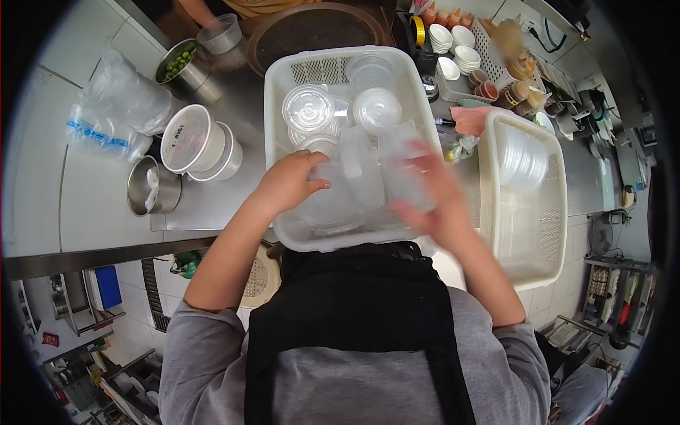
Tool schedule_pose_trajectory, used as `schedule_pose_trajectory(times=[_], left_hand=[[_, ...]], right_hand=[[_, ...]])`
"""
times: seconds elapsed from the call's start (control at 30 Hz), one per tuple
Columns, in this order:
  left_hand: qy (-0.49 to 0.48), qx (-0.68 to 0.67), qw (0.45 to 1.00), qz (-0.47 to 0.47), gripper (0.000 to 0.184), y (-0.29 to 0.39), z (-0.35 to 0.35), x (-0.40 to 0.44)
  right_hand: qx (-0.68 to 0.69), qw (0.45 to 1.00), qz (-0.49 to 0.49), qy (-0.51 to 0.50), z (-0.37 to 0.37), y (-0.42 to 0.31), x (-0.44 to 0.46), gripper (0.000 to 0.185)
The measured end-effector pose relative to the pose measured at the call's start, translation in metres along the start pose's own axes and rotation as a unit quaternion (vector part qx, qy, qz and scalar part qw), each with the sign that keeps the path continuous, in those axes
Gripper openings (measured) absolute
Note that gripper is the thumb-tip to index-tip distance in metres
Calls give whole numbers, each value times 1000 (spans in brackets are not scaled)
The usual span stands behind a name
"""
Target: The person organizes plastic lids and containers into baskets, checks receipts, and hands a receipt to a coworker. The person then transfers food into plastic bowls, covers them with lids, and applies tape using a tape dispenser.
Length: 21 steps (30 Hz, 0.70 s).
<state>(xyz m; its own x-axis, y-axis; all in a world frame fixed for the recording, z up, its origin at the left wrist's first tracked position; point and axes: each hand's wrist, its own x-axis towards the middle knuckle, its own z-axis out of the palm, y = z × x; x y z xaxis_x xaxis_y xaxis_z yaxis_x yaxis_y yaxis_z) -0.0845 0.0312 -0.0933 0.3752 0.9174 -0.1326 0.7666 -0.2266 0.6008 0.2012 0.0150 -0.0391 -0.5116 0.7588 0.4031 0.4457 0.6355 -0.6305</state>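
A white perforated plastic basket (278, 106) in front of me holds several clear plastic containers and round lids. My left hand (289, 183) is over its near left part, thumb and fingers apart, beside a clear plastic container (333, 202). Smeared by motion, my right hand (433, 193) is at the basket's right side, around or beside another clear container (400, 170); its grip cannot be made out. Between the hands a round clear container (361, 166) stands tilted on its edge. Farther back lie round clear lids (309, 108).
A second white basket (559, 234) at the right holds a stack of clear lids (523, 159). White lidded tubs (193, 139), a metal pot (154, 188) and plastic bags (117, 95) are on the left. Behind the basket is a round brown tray (319, 35). Another person's arm (198, 10) shows at the top.
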Motion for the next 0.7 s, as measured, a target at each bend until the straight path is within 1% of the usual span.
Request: schedule_pose_trajectory(times=[0.03,0.07,0.1,0.13,0.17,0.2,0.23,0.27,0.3,0.33,0.37,0.4,0.43,0.47,0.5,0.53,0.57,0.63,0.67,0.7], left_hand=[[35,2,999,17,37,4,0,-7],[32,1,999,17,37,8,0,-13],[60,2,998,22,33,13,0,-21],[87,3,996,27,30,16,-1,-28],[84,3,996,27,30,17,-2,-35],[96,-22,995,28,25,18,-5,-41],[108,-48,993,29,20,18,-7,-47],[106,-50,993,28,20,16,-10,-52],[142,-198,969,-35,16,15,-12,-57],[171,-342,919,-95,13,14,-15,-61],[163,-347,920,-85,13,18,-20,-63],[170,-344,922,-57,10,25,-25,-65],[177,-342,923,-26,8,33,-27,-65],[164,-351,922,-9,8,38,-29,-66],[141,-358,923,23,14,43,-29,-69],[120,-362,923,53,21,49,-27,-66],[110,-367,921,65,21,55,-24,-58],[210,-377,890,149,41,67,-21,-44],[204,-379,889,158,41,67,-18,-42],[202,-344,909,124,51,63,-15,-42]], right_hand=[[-26,996,-47,-72,20,-14,8,47],[-51,984,-94,-144,33,-20,13,41],[-50,984,-90,-144,41,-16,13,41],[-145,974,-105,-136,52,-7,14,35],[-240,955,-119,-128,59,-1,17,29],[-239,955,-117,-128,58,3,19,29],[-269,954,-80,-107,53,9,19,26],[-298,950,-42,-87,48,15,18,23],[-286,955,-27,-71,41,16,18,32],[-290,954,-21,-71,41,14,18,32],[-239,970,-17,-39,41,11,19,37],[-193,981,-10,-5,38,7,19,41],[-132,990,-35,18,35,-4,23,44],[-152,988,-23,23,34,-11,24,44],[-46,999,-13,20,33,-17,22,38],[64,998,-6,18,27,-19,19,33],[51,998,1,25,14,-20,16,33],[108,991,6,74,-12,-23,11,17],[79,989,16,121,-28,-20,5,15],[50,984,25,167,-47,-15,-5,13]])
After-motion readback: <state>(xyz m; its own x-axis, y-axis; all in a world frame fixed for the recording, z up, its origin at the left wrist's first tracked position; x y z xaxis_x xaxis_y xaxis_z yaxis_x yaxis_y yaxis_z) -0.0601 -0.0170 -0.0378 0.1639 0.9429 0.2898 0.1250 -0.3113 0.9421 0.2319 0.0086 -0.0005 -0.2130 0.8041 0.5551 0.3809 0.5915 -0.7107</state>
